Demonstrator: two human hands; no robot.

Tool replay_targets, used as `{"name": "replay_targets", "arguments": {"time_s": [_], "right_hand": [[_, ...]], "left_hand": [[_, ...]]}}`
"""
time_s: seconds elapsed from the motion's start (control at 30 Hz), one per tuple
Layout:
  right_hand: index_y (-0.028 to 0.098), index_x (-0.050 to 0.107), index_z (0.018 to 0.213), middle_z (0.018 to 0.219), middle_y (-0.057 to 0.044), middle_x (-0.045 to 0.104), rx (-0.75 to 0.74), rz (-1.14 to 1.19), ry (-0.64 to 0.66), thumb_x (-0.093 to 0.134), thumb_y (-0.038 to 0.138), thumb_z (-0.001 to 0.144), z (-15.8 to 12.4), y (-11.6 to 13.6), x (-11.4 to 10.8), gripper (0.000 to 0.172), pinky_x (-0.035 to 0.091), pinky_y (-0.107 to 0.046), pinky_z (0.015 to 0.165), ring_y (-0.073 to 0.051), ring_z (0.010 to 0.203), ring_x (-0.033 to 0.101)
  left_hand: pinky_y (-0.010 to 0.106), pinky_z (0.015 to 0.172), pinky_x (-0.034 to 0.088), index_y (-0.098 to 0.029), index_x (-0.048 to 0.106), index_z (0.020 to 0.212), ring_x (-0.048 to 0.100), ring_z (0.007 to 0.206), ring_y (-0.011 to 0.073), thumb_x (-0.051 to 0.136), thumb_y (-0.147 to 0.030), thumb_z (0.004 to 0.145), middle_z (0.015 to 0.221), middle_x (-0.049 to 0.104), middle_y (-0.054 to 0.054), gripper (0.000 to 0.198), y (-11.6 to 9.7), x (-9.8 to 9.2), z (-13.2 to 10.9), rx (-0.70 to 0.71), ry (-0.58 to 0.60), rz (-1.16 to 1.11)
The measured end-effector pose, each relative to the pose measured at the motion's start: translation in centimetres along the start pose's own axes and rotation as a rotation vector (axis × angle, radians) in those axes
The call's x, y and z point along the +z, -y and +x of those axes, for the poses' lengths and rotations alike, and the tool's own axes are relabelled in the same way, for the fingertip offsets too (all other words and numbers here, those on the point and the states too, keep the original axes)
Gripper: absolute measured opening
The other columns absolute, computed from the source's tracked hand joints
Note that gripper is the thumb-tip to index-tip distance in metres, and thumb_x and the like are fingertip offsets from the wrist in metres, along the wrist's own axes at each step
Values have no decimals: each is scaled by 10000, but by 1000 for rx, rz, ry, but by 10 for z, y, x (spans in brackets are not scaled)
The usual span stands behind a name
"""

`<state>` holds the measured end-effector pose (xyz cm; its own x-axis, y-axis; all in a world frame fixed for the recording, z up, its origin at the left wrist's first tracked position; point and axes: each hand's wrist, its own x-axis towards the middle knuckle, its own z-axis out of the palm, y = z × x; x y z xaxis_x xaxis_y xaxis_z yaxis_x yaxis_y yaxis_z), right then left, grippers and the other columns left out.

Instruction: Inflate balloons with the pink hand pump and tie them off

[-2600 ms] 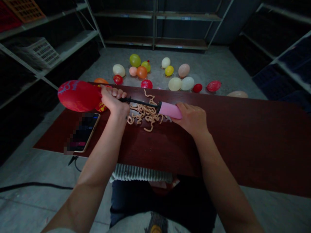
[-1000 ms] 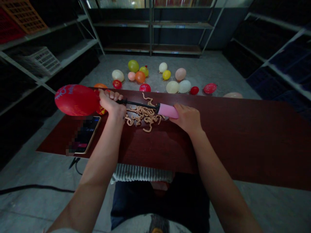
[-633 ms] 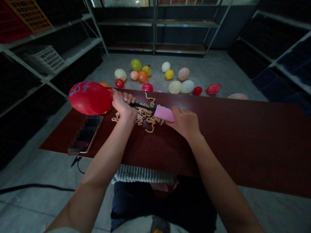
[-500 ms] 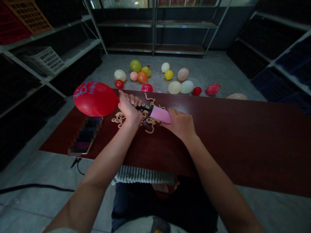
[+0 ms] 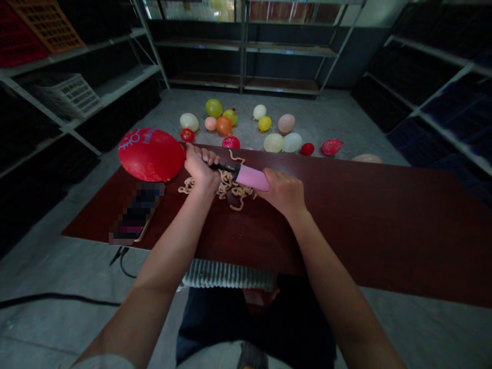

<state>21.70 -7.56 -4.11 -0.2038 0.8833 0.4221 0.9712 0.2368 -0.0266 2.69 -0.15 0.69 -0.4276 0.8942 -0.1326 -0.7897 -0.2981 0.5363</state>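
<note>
A red balloon with pale print hangs inflated over the left part of the dark red table. My left hand is closed around the balloon's neck and the black front end of a hand pump. My right hand is wrapped round the pump's pink barrel. Under the pump lies a heap of limp, pale orange balloons.
A phone lies at the table's left edge. Several inflated balloons are scattered on the concrete floor beyond the table. Metal shelving lines both sides and the back wall, with a white crate on the left shelf. A cable runs on the floor.
The pump's black rod has been pushed into the pink barrel and drawn slightly out again. The red balloon and my left hand have shifted right, and the balloon looks rounder and fuller.
</note>
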Motion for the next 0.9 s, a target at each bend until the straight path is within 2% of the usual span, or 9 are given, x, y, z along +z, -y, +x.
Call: {"name": "replay_targets", "arguments": {"time_s": [0.23, 0.4, 0.67, 0.9], "right_hand": [[200, 656, 1149, 989, -90, 737, -17, -106, -28, 562, 491, 924, -2, -27, -2, 380, 331, -334, 698, -240, 860, 642], [192, 642, 1197, 1028, -102, 727, -10, -142, -24, 571, 437, 916, -3, -42, -9, 380, 346, -348, 731, -262, 913, 630], [177, 646, 1130, 993, -104, 733, 17, -151, 62, 653, 432, 865, -8, -42, -15, 368, 328, -335, 687, -256, 852, 640], [179, 644, 1061, 952, -106, 742, 13, -121, 116, 660, 460, 861, -6, -23, -19, 345, 325, -321, 656, -254, 805, 666]], "left_hand": [[212, 397, 201, -195, 245, 611, 217, 347, 62, 338, -160, 1049, 487, 217, -74, 449, -25, -4, 19, 37, -59, -65], [202, 398, 196, -197, 220, 639, 214, 351, 57, 306, -190, 1082, 488, 211, -72, 452, -41, 0, 20, 67, -98, -60], [211, 396, 178, -194, 229, 631, 200, 355, 60, 317, -264, 1114, 491, 200, -67, 495, -35, 4, 8, 89, -71, -57], [198, 388, 178, -190, 209, 637, 195, 348, 48, 347, -236, 1101, 485, 196, -76, 486, -26, 7, -3, 48, -38, -35]]}}
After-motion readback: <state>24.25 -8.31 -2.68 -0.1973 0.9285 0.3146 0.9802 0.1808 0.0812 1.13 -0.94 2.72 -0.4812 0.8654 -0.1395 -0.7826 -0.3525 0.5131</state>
